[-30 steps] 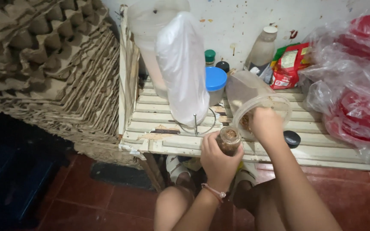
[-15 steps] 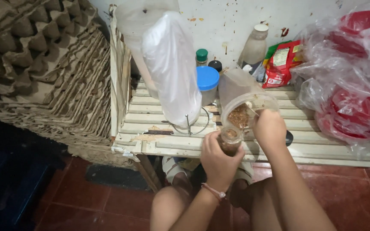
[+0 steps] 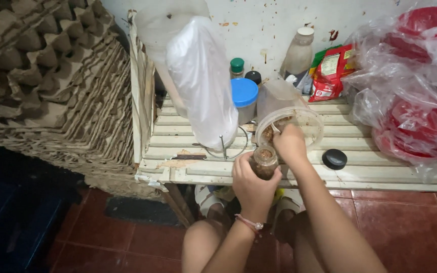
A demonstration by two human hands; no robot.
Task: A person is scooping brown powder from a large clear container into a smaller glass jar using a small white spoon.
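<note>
My left hand [image 3: 251, 179] grips a small glass jar [image 3: 264, 161] with brown granular contents, held upright at the front edge of the slatted table [image 3: 188, 169]. My right hand [image 3: 289, 144] hovers just above and behind the jar, pinching something small I cannot make out. Right behind it lies a clear plastic tub [image 3: 302, 119], tilted on its side with brown matter inside. A black round lid [image 3: 334, 158] rests on the table to the right of my hands.
A hanging white plastic bag [image 3: 203, 81] and a blue-lidded jar [image 3: 244, 98] stand at the table's back left. Bottles, a red packet [image 3: 330, 73] and bagged red bowls [image 3: 416, 96] fill the right. Stacked cardboard egg trays [image 3: 41, 81] rise on the left.
The tilted tub has sunk lower behind my right hand. Both hands and the jar stay close together at the table's front edge; the camera shifted slightly.
</note>
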